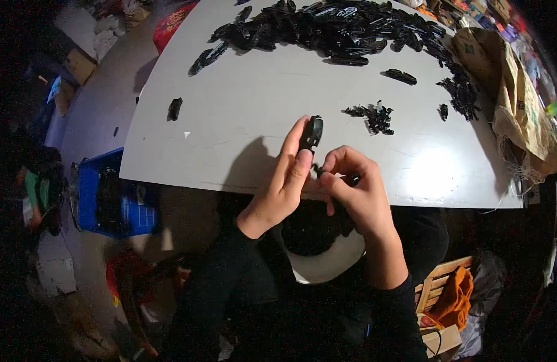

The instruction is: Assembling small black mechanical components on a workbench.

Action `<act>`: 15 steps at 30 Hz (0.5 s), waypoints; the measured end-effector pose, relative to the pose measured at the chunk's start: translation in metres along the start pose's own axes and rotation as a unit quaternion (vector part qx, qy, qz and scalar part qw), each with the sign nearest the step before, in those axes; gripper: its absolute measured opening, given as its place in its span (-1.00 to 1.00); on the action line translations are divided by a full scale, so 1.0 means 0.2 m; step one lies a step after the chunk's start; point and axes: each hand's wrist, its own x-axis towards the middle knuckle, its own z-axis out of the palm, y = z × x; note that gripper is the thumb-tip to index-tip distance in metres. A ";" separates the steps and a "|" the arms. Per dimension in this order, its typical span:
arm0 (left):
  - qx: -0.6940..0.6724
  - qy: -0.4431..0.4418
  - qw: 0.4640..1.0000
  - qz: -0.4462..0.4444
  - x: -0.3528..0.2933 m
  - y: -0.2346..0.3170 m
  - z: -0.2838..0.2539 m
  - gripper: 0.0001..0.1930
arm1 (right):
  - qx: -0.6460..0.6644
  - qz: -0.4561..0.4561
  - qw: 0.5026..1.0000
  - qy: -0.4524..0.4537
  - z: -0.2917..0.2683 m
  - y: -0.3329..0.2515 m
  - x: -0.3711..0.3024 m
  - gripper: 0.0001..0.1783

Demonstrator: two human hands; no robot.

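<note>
Both forearms in dark sleeves rise from the lower edge and converge near the middle, wrists bare, hands meeting close together in front of the body. Left hand (pixel 282 190): back toward the camera, fingers (pixel 295 145) extended long and upward, thumb pressed alongside them in a pinch, wrist slightly bent inward. Right hand (pixel 358 196): curled tighter, knuckles up, fingertips (pixel 328 175) bunched and turned in toward the left thumb, almost touching it, the forearm running steeply down and a little outward to the elbow.
</note>
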 end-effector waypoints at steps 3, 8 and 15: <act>0.136 -0.061 0.984 0.098 0.00 -0.01 -0.02 -0.45 | -0.061 -0.037 0.997 0.017 0.00 0.00 0.00 -0.90; 0.072 -0.090 0.991 0.071 0.00 -0.01 -0.01 -0.47 | -0.149 -0.105 0.982 0.037 0.00 -0.02 0.00 -0.88; 0.076 -0.107 0.988 0.078 -0.01 0.06 -0.03 -0.48 | 0.014 0.035 0.999 0.019 -0.02 -0.02 0.00 -0.84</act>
